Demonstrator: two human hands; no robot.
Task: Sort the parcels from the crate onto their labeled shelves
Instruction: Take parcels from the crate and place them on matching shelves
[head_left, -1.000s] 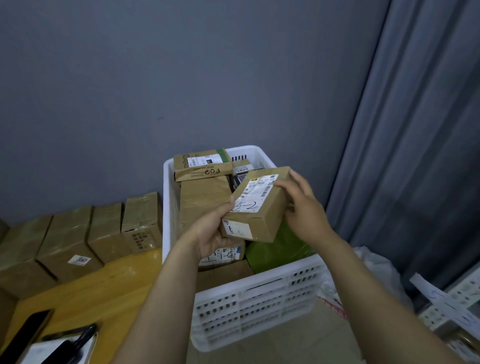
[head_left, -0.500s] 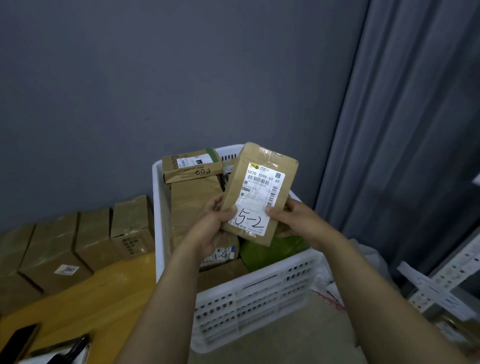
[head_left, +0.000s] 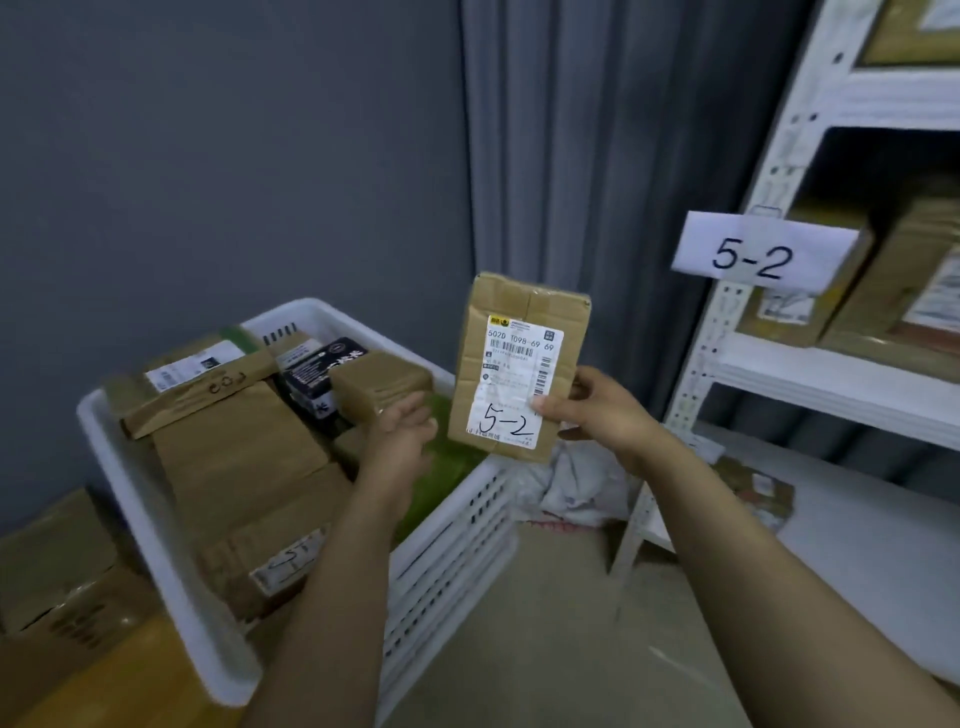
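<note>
White crate (head_left: 452, 551) full of parcels (head_left: 234, 447)

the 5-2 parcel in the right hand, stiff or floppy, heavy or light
Probably stiff: the 5-2 parcel stands upright without sagging, pinched only near its lower corner by the right hand. Likely light for its size, since one hand alone carries it. Its taped top may be slightly slick.

Right hand (head_left: 597, 410) pinches the upright brown parcel (head_left: 519, 322), marked 5-2, at its lower right edge, over the near corner of the white crate (head_left: 457, 545). Left hand (head_left: 402, 434), blurred with fingers loosely curled, is just beside the parcel's left edge. At right, a paper tag (head_left: 753, 254) reading 5-2 hangs on the white shelf (head_left: 831, 384), with boxes (head_left: 883, 291) behind it.
</note>
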